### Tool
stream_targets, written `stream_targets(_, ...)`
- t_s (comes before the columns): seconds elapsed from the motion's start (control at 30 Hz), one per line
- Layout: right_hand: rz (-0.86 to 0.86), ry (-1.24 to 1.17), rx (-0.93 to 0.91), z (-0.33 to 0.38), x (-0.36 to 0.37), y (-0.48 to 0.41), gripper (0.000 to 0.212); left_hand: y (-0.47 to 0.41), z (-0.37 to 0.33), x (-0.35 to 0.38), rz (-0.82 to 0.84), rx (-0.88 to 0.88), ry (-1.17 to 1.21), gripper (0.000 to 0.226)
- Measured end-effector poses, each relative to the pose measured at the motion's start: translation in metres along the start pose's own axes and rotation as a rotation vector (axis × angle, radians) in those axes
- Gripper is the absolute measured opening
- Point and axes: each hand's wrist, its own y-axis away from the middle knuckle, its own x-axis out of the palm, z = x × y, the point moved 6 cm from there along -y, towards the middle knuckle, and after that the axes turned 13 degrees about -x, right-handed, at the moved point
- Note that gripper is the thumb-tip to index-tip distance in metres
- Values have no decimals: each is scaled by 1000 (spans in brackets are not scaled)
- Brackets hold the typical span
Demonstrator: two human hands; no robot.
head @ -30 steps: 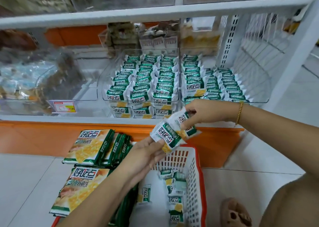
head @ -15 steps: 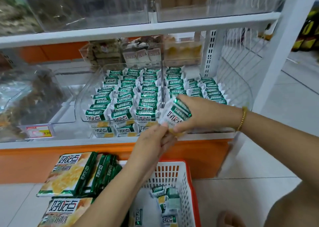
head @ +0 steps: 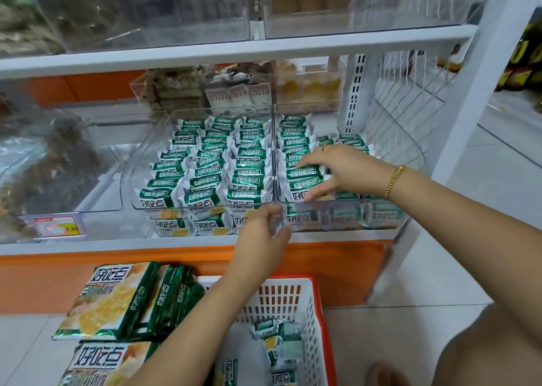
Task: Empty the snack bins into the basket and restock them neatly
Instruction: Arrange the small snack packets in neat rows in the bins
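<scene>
Two clear bins stand side by side on the lower shelf. The left bin (head: 132, 180) holds three tidy rows of green-and-white snack packets (head: 205, 177). My right hand (head: 340, 171) reaches into the right bin (head: 410, 180) and pinches a few snack packets (head: 305, 177) between thumb and fingers at the front of its left row. My left hand (head: 264, 233) hovers at the front wall where the two bins meet, fingers loosely curled, holding nothing. Below, the red-and-white basket (head: 318, 306) holds several loose packets (head: 272, 330).
Large green snack bags (head: 108, 300) lie stacked on the floor left of the basket. A white upper shelf (head: 234, 51) hangs over the bins. More clear bins of other snacks (head: 234, 92) stand behind. A wire divider (head: 410, 107) closes the shelf's right end.
The packets passed from both hands into my right hand, which moved up and into the right bin. My left hand let go and dropped to the bins' front wall.
</scene>
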Motion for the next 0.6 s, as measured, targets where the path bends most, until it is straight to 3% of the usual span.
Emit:
stream_targets(0.3, -314, -238, 134, 4, 25, 6, 56, 1, 0, 0, 43, 27, 45, 46)
stream_targets(0.43, -358, 46, 183, 16, 8, 19, 48, 17, 0, -5, 76, 61, 25, 51)
stream_targets(0.53, -476, 96, -50, 55, -2, 29, 31, 34, 11, -12, 68, 98, -77, 23)
stream_targets(0.57, -421, 72, -145, 71, 7, 30, 33, 41, 19, -13, 66, 106, -132, 14)
stream_targets(0.6, -308, 54, -216, 87, 22, 31, 34, 47, 29, -14, 64, 109, -178, 20)
